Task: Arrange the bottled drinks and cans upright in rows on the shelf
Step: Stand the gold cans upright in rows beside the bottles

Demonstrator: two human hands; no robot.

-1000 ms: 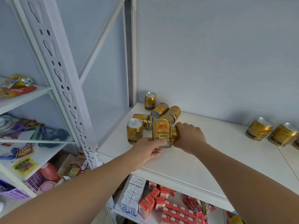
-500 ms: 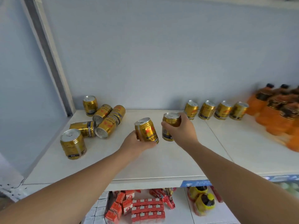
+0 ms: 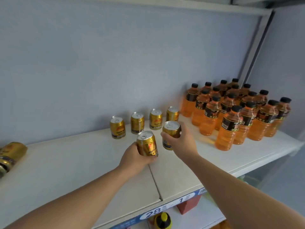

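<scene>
Both hands have carried their cans rightward along the shelf (image 3: 173, 176) since 0.5 s ago, away from the tipped pile and up to the standing row. Left hand (image 3: 133, 160): fingers clenched round a gold can (image 3: 146, 143), held upright w/ a slight lean, base apparently just off the shelf (blur; can't be sure). Right hand (image 3: 180, 141): fingers wrapped round a second can (image 3: 170, 132), upright, just in front of the back row of four cans (image 3: 144, 122). Orange bottles (image 3: 234, 111) already stand in rows at right. Tipped cans (image 3: 9, 154) lie at far left, still to be stood up. Step in hand, by judgement: start a second row. Do it well by setting each can flat on its base directly in front of a back-row can, keeping even gaps, then opening the fingers straight up so neighbours aren't knocked; avoid nudging the nearest bottle.
</scene>
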